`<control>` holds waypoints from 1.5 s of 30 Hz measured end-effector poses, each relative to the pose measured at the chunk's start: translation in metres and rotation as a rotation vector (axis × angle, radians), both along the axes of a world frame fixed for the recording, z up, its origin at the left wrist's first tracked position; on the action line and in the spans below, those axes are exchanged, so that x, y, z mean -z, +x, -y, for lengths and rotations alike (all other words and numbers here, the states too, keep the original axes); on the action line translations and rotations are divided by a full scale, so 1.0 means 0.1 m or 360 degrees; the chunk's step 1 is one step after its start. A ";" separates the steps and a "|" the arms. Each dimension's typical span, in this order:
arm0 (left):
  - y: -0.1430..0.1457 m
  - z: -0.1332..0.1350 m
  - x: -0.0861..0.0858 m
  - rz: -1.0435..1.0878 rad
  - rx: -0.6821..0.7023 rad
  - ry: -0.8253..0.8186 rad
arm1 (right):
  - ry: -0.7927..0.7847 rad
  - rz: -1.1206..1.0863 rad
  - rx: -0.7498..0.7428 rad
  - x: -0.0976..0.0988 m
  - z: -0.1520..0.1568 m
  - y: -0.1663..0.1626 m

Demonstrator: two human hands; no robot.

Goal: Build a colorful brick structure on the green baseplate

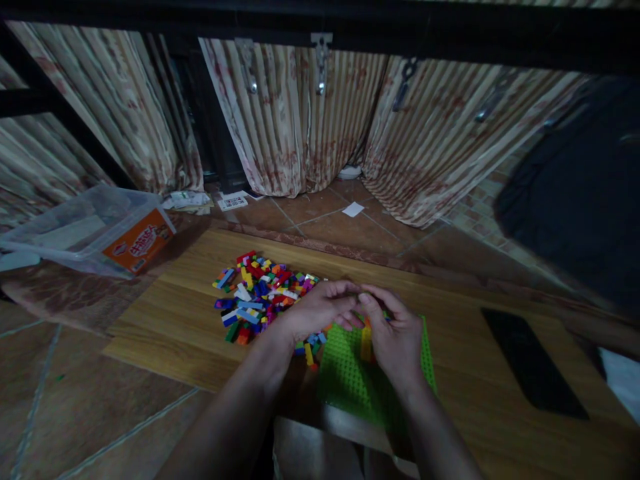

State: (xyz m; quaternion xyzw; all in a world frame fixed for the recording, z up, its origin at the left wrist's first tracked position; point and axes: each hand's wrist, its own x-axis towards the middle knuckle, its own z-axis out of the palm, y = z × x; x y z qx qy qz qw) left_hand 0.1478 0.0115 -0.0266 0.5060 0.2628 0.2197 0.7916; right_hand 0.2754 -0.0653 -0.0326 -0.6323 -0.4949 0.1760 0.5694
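Observation:
A pile of small coloured bricks lies on a low wooden table. To its right sits a green studded baseplate bearing a short orange and yellow brick stack. My left hand and my right hand meet above the plate's far edge. The fingers of both are curled and pinched together at the top of that stack. What the fingertips hold is too small to make out.
A clear plastic box with an orange label lies tipped at the left, off the table. A dark flat phone-like slab rests on the table at the right. Striped curtains hang behind. Papers litter the tiled floor.

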 end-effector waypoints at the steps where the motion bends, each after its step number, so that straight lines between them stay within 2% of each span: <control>1: 0.03 0.01 0.00 -0.0024 -0.0013 0.0016 | -0.0033 -0.0007 0.0073 0.00 0.02 0.10; 6: 0.13 0.03 0.05 -0.0208 -0.0178 0.0097 | -0.0279 0.0106 0.0253 0.04 0.20 0.69; 8: 0.15 0.02 0.08 -0.0255 -0.0209 0.0090 | -0.0430 0.0157 0.0228 0.08 0.28 0.88; 11: 0.17 0.03 0.09 -0.0303 -0.0212 0.0101 | -0.0508 0.0253 0.0095 0.17 0.35 1.01; 16: 0.19 0.05 0.08 -0.0358 -0.0195 0.0153 | -0.0574 0.0308 -0.0179 0.27 0.36 0.97; 20: 0.20 0.06 0.11 -0.0388 -0.0175 0.0168 | -0.0653 0.0376 -0.0171 0.27 0.34 0.89; 26: 0.20 0.06 0.17 -0.0370 -0.0155 0.0227 | -0.0633 0.0365 -0.0197 0.24 0.33 0.86; 31: 0.22 0.05 0.18 -0.0386 -0.0172 0.0167 | -0.0595 0.0300 -0.0190 0.23 0.34 0.94; 36: 0.22 0.04 0.21 -0.0375 -0.0184 0.0192 | -0.0530 0.0319 -0.0071 0.25 0.31 1.04; 41: 0.21 0.03 0.23 -0.0368 -0.0167 0.0214 | -0.0631 0.0336 -0.0188 0.28 0.27 1.01; 45: 0.21 0.03 0.23 -0.0398 -0.0170 0.0217 | -0.0617 0.0309 -0.0171 0.30 0.26 0.97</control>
